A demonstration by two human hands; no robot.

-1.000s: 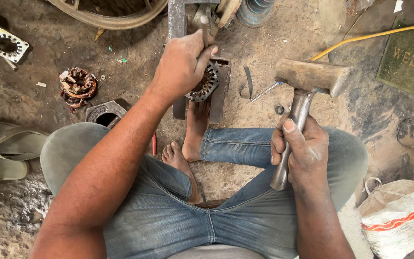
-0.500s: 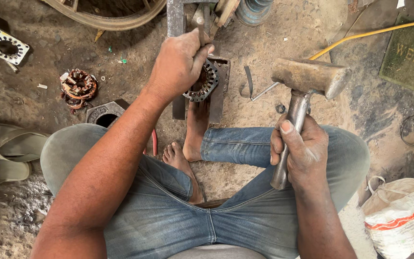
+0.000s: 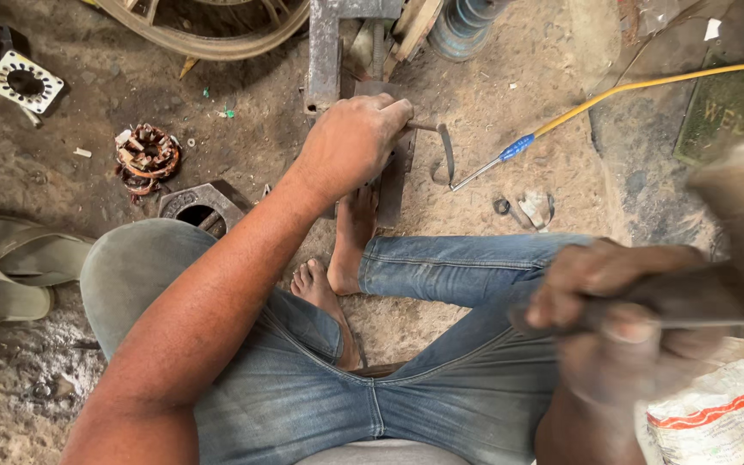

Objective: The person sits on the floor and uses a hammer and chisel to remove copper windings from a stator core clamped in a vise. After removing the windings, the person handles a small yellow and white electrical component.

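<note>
A metal part (image 3: 389, 164) is pinned on the sandy floor (image 3: 510, 112) just beyond the bare feet, covered by the left hand (image 3: 350, 142), whose grip is closed over it. A blurred hammer (image 3: 734, 250) is held raised at near right, the right hand (image 3: 613, 319) wrapped shut around its handle. A mistimed blow could strike the holding fingers, since they lie over the part.

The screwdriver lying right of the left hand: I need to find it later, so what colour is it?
Blue grip, yellow shaft-end handle on the screwdriver, clearest in the head view.
</note>
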